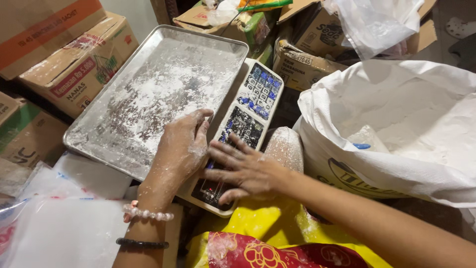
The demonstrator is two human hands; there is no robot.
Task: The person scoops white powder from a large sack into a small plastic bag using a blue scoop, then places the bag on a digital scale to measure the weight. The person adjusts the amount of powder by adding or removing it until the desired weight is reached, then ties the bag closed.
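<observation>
L hand (181, 149) on scale tray (148, 94), R hand (245, 171) – keypad panel (243, 129)

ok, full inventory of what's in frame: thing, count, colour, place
scale tray: 1, silver metal, flour-dusted, centre left on the scale
scale keypad panel: 1, white with blue keys, right of the tray
large sack: 1, white, open, powder inside, right
cardboard boxes: several, brown, left and top
plastic bags: several, clear, bottom left
yellow and red cloth: bottom centre
bead bracelets: 2, one white, one black, on the left wrist
left hand: floury, resting on the tray's near edge
right hand: floury, fingers spread on the scale's display end
</observation>
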